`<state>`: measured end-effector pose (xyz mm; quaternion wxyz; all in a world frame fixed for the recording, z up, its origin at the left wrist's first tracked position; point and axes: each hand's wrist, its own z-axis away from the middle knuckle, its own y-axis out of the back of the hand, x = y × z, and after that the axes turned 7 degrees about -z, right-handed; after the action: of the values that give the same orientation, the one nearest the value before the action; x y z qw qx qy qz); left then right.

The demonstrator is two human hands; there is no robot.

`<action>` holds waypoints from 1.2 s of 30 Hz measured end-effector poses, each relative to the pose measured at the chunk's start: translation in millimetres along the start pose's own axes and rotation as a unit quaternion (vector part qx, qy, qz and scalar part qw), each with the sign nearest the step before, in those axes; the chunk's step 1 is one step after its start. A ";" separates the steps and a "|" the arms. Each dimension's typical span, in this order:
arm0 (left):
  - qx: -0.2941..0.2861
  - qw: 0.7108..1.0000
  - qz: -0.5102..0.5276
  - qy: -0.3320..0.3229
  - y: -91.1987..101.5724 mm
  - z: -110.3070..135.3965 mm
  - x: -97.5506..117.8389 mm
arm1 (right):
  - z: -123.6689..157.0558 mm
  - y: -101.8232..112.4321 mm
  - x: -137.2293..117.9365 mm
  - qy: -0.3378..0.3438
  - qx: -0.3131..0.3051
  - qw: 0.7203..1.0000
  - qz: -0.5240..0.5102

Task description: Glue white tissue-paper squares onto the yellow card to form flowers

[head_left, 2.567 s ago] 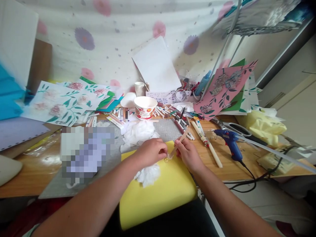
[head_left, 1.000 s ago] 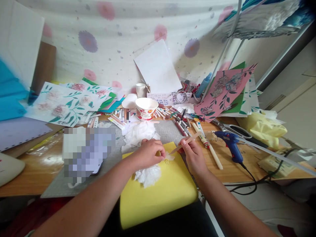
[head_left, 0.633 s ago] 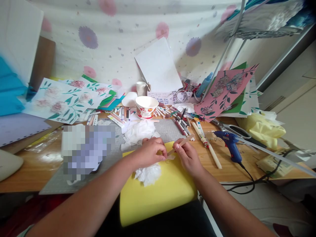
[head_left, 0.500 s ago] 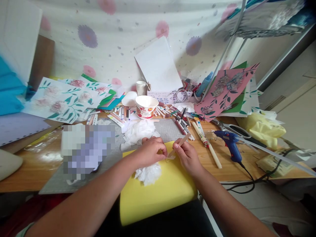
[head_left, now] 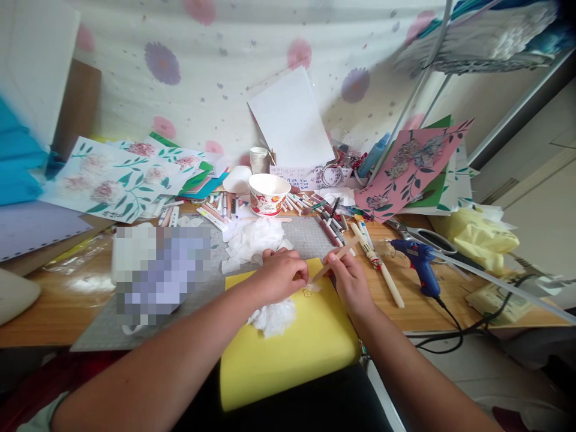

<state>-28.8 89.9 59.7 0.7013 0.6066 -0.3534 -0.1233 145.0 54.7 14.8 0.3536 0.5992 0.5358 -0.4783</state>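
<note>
A flat wooden craft stick point(head_left: 335, 259) is pinched in my right hand point(head_left: 351, 282), its lower end just above a yellow sheet point(head_left: 288, 366). Thumb and fingers of my left hand point(head_left: 279, 277) are pressed together by that end, at a small scrap of white tissue point(head_left: 312, 287); part of the scrap is hidden by the fingers. A clear looped line of glue point(head_left: 308, 293) lies on the sheet below. Close under my left wrist, a ruffled white tissue flower point(head_left: 273, 318) rests on the yellow sheet.
A heap of white tissue pieces point(head_left: 258, 240) lies on the grey cutting mat point(head_left: 306, 231). Behind it stands a paper bowl point(head_left: 269, 195) among markers. To the right are a blue glue gun point(head_left: 418, 264) with its cord, scissors point(head_left: 429, 239) and a thick pale stick point(head_left: 389, 282).
My right hand has shifted slightly right, drawing the craft stick back from my left fingers and tilting it flatter. My left hand stays nearly in place, still pinched.
</note>
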 end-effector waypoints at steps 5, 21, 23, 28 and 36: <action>0.016 1.000 0.005 -0.001 -0.3 -0.4 -3.5 | 3.2 2.6 -2.0 0.001 0.004 1.000 -0.031; 0.154 0.977 -0.106 0.103 5.0 -1.1 -52.9 | -1.1 -4.1 -3.3 -0.033 -0.013 0.999 -0.014; 0.156 0.976 -0.122 0.089 2.7 -4.8 -51.1 | -1.4 -4.1 -3.4 -0.034 -0.011 0.999 -0.013; 0.159 0.976 -0.131 0.072 3.4 -11.8 -48.4 | -1.8 -4.3 -2.8 -0.032 -0.009 0.999 -0.018; 0.155 0.979 -0.070 0.112 8.0 -2.9 -35.4 | 1.0 -2.2 -3.2 -0.017 -0.021 0.999 -0.035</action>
<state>-54.5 115.4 54.9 0.6236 0.7411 -0.2441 -0.0476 142.7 53.1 17.8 0.3579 0.5649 0.5601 -0.4890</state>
